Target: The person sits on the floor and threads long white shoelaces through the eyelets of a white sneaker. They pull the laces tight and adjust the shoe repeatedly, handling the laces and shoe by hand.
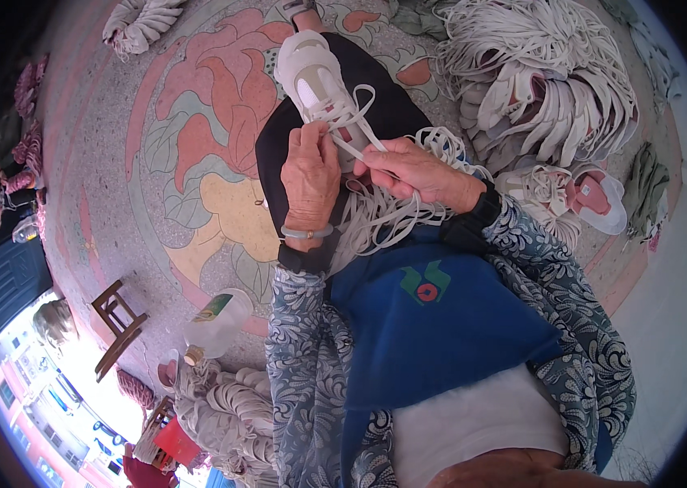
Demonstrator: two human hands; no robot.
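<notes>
A white and beige shoe upper (309, 71) lies over my black-covered lap, its toe pointing away from me. My left hand (309, 175) is closed at its left side, fingers curled and pinching a white shoelace (366, 130) near the eyelets. To the right, my right hand (417, 172) is closed on the lace, thumb against fingers. The lace stretches between both hands and makes a loop above the upper. Below the hands a heap of loose white laces (392, 215) rests on my lap and blue apron (441, 325). The fingertips of my left hand are partly hidden.
At the far right lies a large pile of white shoe uppers with laces (547, 73). Nearer are more uppers (551, 191) and green cloth (647, 191). On the left stand a small wooden stool (120, 321) and a plastic jug (221, 321); stacked uppers (226, 415) lie below.
</notes>
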